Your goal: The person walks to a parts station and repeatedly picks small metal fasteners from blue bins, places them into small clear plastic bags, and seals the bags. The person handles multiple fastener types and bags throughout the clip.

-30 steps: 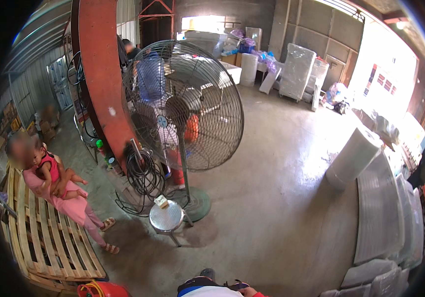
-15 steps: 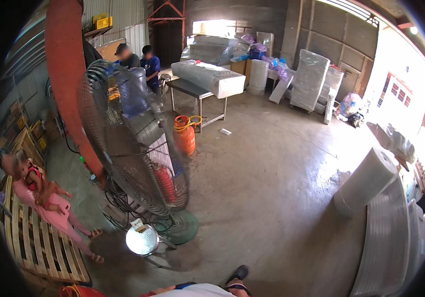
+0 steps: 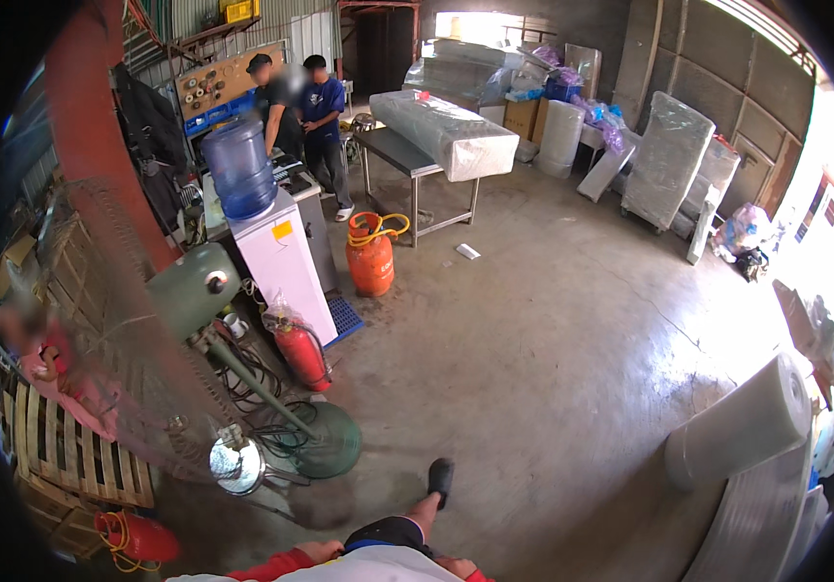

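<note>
Low against my body, my left hand (image 3: 320,551) comes out of a red sleeve beside my dark shorts (image 3: 388,533). On the other side my right hand (image 3: 459,565) shows only in part, close to my hip at the lower edge. The white shirt (image 3: 392,565) lies between them. Both hands are small in the picture and their fingers are not clear; no object shows in either. A bare leg with a dark shoe (image 3: 441,481) reaches forward on the concrete floor.
A large stand fan (image 3: 325,438) and a round lamp (image 3: 236,467) stand ahead left. Beyond are a fire extinguisher (image 3: 302,356), a water dispenser (image 3: 286,257) and an orange gas cylinder (image 3: 369,264). Wrapped rolls (image 3: 739,422) stand right. Two people work behind; another holds a child at left.
My view has shifted forward past the fan, whose cage now lies further left and uncovers the dispenser and extinguisher. My hands and leg show more, and a red gas cylinder is more visible lower left.
</note>
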{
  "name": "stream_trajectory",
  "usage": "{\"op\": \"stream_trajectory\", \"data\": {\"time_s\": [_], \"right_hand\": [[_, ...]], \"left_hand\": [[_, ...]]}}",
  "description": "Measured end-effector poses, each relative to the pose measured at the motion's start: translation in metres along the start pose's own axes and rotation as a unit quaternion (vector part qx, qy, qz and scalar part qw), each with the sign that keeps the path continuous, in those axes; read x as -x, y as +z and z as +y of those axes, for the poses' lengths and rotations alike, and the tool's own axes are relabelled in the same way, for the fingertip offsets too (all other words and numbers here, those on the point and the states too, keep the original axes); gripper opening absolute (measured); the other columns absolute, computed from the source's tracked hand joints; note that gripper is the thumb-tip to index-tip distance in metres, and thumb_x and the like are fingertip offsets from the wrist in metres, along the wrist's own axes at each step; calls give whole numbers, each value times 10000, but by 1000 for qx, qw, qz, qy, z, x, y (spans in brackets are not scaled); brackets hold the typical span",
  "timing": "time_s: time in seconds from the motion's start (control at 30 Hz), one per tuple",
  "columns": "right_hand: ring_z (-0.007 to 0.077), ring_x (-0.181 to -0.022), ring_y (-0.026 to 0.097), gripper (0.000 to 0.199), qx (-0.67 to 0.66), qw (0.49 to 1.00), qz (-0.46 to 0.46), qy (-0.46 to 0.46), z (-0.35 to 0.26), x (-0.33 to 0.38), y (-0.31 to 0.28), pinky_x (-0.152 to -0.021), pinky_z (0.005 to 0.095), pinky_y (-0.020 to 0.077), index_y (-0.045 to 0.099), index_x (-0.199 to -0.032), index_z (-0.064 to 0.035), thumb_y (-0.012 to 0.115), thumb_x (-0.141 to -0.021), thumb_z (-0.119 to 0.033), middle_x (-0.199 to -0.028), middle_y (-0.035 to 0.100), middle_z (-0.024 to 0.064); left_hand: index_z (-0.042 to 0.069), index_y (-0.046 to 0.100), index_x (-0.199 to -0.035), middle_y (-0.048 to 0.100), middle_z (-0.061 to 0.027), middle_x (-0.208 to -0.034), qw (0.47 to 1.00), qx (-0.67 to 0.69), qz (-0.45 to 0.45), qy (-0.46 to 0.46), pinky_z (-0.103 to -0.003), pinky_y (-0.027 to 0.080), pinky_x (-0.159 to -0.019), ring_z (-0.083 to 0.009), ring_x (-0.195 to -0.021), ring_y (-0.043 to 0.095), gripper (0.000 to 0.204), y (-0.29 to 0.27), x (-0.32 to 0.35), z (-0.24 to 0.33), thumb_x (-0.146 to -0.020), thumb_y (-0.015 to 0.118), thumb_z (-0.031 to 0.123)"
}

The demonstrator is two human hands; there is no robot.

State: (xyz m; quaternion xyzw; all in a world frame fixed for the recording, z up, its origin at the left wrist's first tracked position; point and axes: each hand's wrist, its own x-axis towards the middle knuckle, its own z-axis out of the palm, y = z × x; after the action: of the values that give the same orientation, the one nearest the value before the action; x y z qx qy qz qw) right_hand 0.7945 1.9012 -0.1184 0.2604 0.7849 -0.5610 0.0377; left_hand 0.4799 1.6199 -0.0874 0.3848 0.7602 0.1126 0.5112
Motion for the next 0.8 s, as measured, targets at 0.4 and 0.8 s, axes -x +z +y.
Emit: {"op": "stream_trajectory", "data": {"time_s": [0.4, 0.8], "right_hand": [[346, -858, 688, 283, 47, 998, 23, 26, -5, -249, -316, -757, 448, 541, 692, -1149, -80, 627, -923, -237, -964, 705, 139], [338, -850, 684, 263, 62, 998, 11, 19, 31, -459, -580, -755, 439, 538, 687, -1138, -69, 618, -937, -224, -944, 696, 142]], "left_hand": [[176, 658, -1177, 732, -48, -1040, 982, -37, 41, 181, -394, 546, -813, -285, -965, 703, 423, -203, -295, 307, -768, 734, 104], [147, 702, -1107, 739, -144, -986, 949, -72, -33, 306, -454, 531, -807, -358, -926, 702, 272, -335, -602, 489, -851, 622, 192]]}}
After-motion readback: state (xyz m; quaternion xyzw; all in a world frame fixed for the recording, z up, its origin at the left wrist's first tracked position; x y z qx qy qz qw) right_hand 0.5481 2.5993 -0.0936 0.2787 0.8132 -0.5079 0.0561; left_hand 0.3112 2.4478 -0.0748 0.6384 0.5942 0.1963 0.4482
